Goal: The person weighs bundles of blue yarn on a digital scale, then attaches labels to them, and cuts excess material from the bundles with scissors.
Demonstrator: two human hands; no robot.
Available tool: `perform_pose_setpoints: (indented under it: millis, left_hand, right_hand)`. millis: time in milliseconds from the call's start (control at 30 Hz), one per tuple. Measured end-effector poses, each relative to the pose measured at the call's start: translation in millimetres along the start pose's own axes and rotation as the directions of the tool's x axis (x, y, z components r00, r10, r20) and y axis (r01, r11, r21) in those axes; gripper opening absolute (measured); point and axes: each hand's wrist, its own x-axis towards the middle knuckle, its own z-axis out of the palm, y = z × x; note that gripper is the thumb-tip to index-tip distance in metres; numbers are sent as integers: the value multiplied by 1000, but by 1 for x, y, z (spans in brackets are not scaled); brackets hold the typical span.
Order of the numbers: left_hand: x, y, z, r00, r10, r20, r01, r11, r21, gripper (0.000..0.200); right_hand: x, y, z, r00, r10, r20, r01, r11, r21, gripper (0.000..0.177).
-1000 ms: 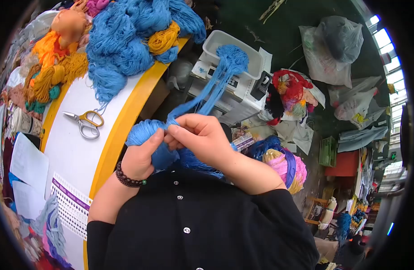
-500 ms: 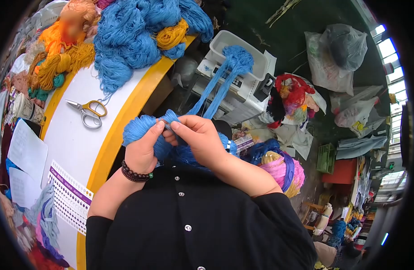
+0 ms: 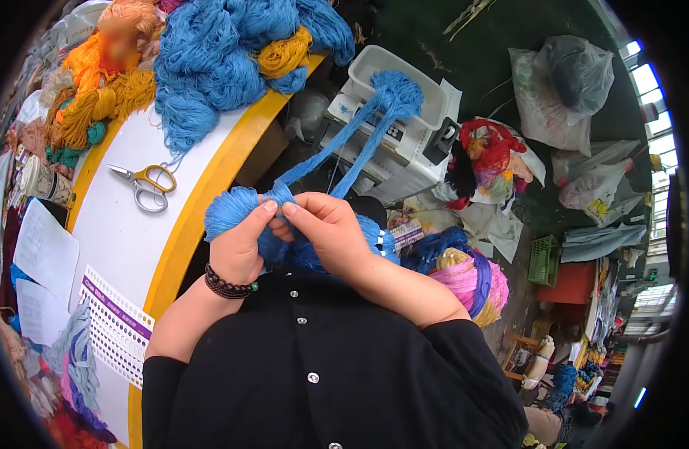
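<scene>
A hank of blue yarn (image 3: 230, 214) is bunched in my left hand (image 3: 241, 241), whose fingers wrap round it with the thumb on top. Close against it, my right hand (image 3: 325, 228) pinches strands of the same blue yarn between thumb and fingers. Two long blue strands (image 3: 349, 146) run from near my hands up to a pile of blue yarn (image 3: 397, 95) in a white plastic tray (image 3: 436, 112). That tray rests on a white scale-like machine (image 3: 404, 161). More blue yarn lies below my hands, partly hidden by them.
Scissors (image 3: 148, 187) with one yellow handle lie on the white, yellow-edged table (image 3: 138, 247). A large blue yarn heap (image 3: 217, 67) covers its far end. A punched card (image 3: 118, 322) and papers (image 3: 49, 247) are at left. Pink yarn (image 3: 471, 280) is at right; plastic bags (image 3: 561, 90) lie beyond.
The left of the two strands has swung toward my left hand and now meets the yarn at my fingers. My hands stay almost in place, still pinching together.
</scene>
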Motion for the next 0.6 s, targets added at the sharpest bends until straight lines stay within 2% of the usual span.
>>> perform_pose_setpoints:
  millis: [167, 267, 333, 367, 467, 533, 600]
  left_hand:
    - [3, -3, -3, 998, -64, -7, 63, 994, -91, 9]
    - [5, -5, -4, 998, -55, 38, 58, 995, -80, 10]
    - [3, -3, 2, 999, -25, 20, 25, 999, -23, 11]
    - [2, -2, 5, 1000, 9, 5, -10, 999, 34, 11]
    - [4, -5, 0, 1000, 16, 16, -16, 1000, 26, 13]
    - [7, -8, -5, 1000, 9, 23, -9, 1000, 11, 16]
    - [10, -7, -6, 999, -1, 35, 1, 1000, -4, 19]
  right_hand:
    - [-1, -8, -1, 999, 54, -10, -53, 995, 83, 19]
    - [0, -4, -3, 999, 51, -10, -50, 993, 111, 19]
    - [2, -1, -4, 1000, -9, -13, 9, 1000, -18, 18]
    - [2, -1, -5, 1000, -9, -16, 8, 1000, -16, 18]
    - [2, -1, -6, 999, -7, -31, 7, 1000, -11, 18]
    - [2, -6, -6, 998, 43, -49, -39, 996, 86, 18]
    - [3, -4, -10, 997, 35, -67, -28, 995, 100, 17]
